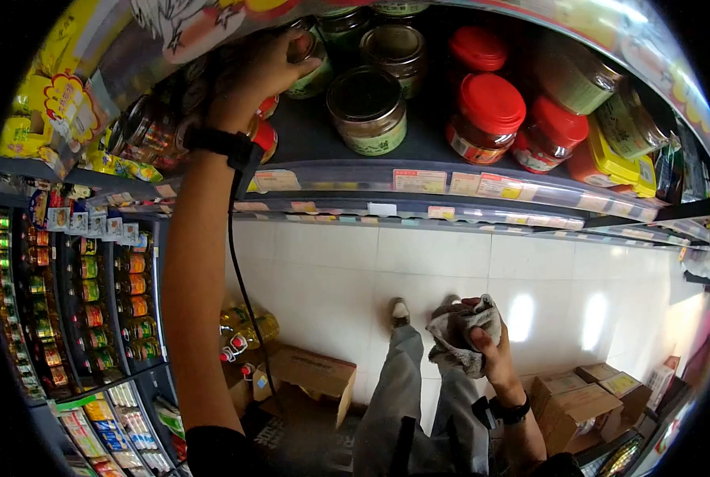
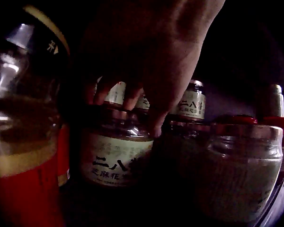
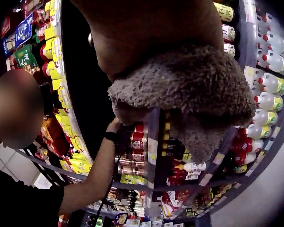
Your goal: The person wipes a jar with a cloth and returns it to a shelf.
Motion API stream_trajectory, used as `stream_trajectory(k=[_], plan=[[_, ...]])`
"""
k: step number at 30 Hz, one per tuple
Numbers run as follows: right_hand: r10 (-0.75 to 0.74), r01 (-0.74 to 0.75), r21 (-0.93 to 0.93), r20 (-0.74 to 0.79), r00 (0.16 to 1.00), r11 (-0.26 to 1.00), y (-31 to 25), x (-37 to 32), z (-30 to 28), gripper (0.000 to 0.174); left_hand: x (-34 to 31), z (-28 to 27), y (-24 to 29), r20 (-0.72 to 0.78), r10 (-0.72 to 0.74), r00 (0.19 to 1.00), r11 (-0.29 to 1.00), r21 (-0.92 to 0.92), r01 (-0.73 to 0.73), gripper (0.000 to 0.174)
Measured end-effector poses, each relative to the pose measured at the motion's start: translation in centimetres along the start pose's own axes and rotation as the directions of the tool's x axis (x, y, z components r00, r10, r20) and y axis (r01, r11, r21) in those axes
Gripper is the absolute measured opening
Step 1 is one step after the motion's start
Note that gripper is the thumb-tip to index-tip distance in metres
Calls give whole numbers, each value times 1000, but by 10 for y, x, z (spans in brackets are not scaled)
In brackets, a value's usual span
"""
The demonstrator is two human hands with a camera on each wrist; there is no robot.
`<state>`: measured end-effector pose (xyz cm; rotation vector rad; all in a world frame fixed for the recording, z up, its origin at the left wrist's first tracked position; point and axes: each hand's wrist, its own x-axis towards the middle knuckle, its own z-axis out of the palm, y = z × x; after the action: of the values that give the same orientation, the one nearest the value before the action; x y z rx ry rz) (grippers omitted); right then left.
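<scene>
My left hand (image 1: 267,70) reaches onto the dark shelf and grips a glass jar (image 2: 116,158) around its lid from above, with thumb and fingers on either side. This jar has a pale green label and stands among others like it. Close to its right in the head view is a dark-lidded jar (image 1: 367,111) with the same label. A bottle with a red label (image 2: 26,184) stands left of the held jar in the left wrist view. Down in front of my legs, my right hand (image 1: 494,355) holds a bunched grey cloth (image 1: 460,332), fluffy in the right wrist view.
Red-lidded jars (image 1: 490,107) and a yellow-lidded tub (image 1: 621,163) stand farther right on the shelf. A price-tag rail (image 1: 418,181) runs along its front edge. Cardboard boxes (image 1: 581,409) sit on the floor at right, with an open carton (image 1: 315,372) at left.
</scene>
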<state>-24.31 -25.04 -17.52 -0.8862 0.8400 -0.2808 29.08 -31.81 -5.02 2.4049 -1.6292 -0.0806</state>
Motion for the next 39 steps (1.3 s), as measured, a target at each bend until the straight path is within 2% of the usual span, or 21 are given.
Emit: stream_trajectory(k=[2, 3, 4, 6, 7, 10, 11, 14, 16, 17, 20, 21, 22, 24, 28, 29, 31, 33, 35, 38, 39], plan=[[-5, 5, -3, 8, 1000, 1000, -6, -4, -4, 81, -9, -6, 9, -96, -32, 995, 962, 268, 57, 67], [-8, 8, -12, 14, 1000, 1000, -9, -6, -7, 85, -4, -9, -2, 11, -3, 1000, 987, 161, 1, 64], [-14, 14, -9, 6, 1000, 1000, -7, -8, -13, 85, -5, -12, 0, 10, 7, 1000, 987, 159, -9, 64], [55, -56, -28, -30, 998, 998, 0, -13, -25, 85, -8, -11, 6, 49, -8, 999, 1000, -13, 8, 60], [55, -55, -21, -34, 998, 998, 1, -13, -27, 85, -7, -10, 13, 53, 0, 999, 1000, -12, 1, 60], [-9, 8, -18, -28, 1000, 1000, 6, -9, -31, 85, 2, -6, 30, -282, 98, 954, 993, -39, -113, 49], [-8, 7, -39, -25, 1000, 999, 11, -9, -37, 85, 5, -6, 44, -280, 101, 955, 993, -37, -115, 49], [-8, 7, -46, -12, 1000, 999, 6, -10, -36, 87, 21, 5, 93, 93, 44, 995, 956, -294, -15, 51], [-17, 17, -29, -3, 1000, 999, 2, -9, -31, 89, 24, 17, 113, -79, 122, 989, 990, -57, -126, 55], [18, -18, 3, -36, 999, 1000, 2, -10, -30, 90, 28, 15, 119, 32, 46, 998, 996, -78, -43, 54], [38, -36, 36, -65, 997, 999, 4, -10, -32, 90, 27, 16, 125, -34, 62, 998, 977, -201, -67, 55], [21, -19, 34, -57, 998, 999, 5, -10, -33, 90, 34, 27, 111, -137, 209, 968, 937, -254, -238, 55], [20, -18, 38, -62, 998, 999, 7, -10, -35, 90, 35, 22, 106, -134, 215, 967, 936, -255, -243, 55], [7, -6, 6, -97, 995, 1000, 10, -11, -39, 86, 34, 12, 100, -8, 30, 1000, 1000, 5, -30, 51], [-2, 4, 21, -64, 998, 1000, 3, -11, -41, 86, 36, 7, 76, 146, -75, 986, 995, -56, 84, 53], [16, -15, 8, -72, 997, 1000, -1, -12, -41, 86, 35, 9, 75, 146, -74, 987, 995, -56, 83, 53], [31, -32, -10, -82, 996, 999, -5, -12, -45, 86, 29, 17, 73, -131, 70, 989, 995, -59, -79, 52], [1, -4, -92, -36, 999, 996, -5, -11, -50, 87, 26, 20, 72, -157, 63, 985, 995, -63, -74, 50], [-1, -2, -81, -43, 999, 997, 1, -12, -54, 86, 23, 19, 74, -178, 54, 982, 996, -64, -66, 48], [-12, 4, -108, -67, 998, 994, 2, -12, -60, 84, 27, 17, 79, -154, 151, 977, 989, 26, -148, 50], [-14, 2, -151, -81, 997, 989, 1, -12, -62, 83, 27, 17, 82, -127, 92, 988, 990, 120, -76, 53]])
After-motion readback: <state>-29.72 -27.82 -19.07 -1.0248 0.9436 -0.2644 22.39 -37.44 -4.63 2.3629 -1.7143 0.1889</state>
